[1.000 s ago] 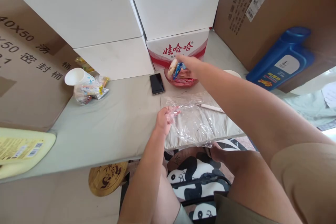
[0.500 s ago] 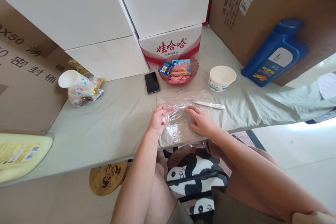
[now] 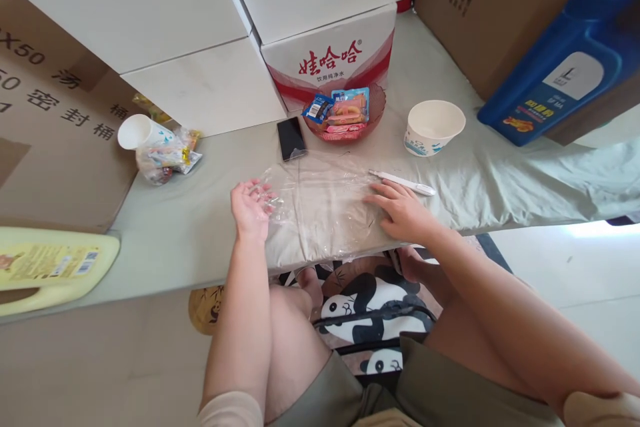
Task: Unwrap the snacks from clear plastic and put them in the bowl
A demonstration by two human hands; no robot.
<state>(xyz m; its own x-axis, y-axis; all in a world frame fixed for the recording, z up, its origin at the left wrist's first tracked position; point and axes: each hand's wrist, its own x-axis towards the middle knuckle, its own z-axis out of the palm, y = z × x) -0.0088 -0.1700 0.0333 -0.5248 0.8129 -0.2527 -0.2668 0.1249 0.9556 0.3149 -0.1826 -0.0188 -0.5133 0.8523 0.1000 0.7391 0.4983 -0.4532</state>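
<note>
A sheet of clear plastic film lies spread on the cloth-covered bench, its near part hanging at the front edge. My left hand is palm up at the film's left side, fingers curled with the crinkled edge caught in them. On the film's right side rests my right hand, palm down with fingers spread. Just beyond its fingers lies a slim white pen-like tool. A black phone sits behind the film, and the film's far edge reaches its lower end.
A pink glass bowl holds packaged snacks. Right of it stands a white paper bowl. A blue bottle leans by a carton. Leftward are a tipped paper cup, bagged sweets and a yellow jug. White boxes line the back.
My left hand has moved left, drawing the film out wider and flatter. My right hand remains on the film beside the white tool. The view has shifted slightly.
</note>
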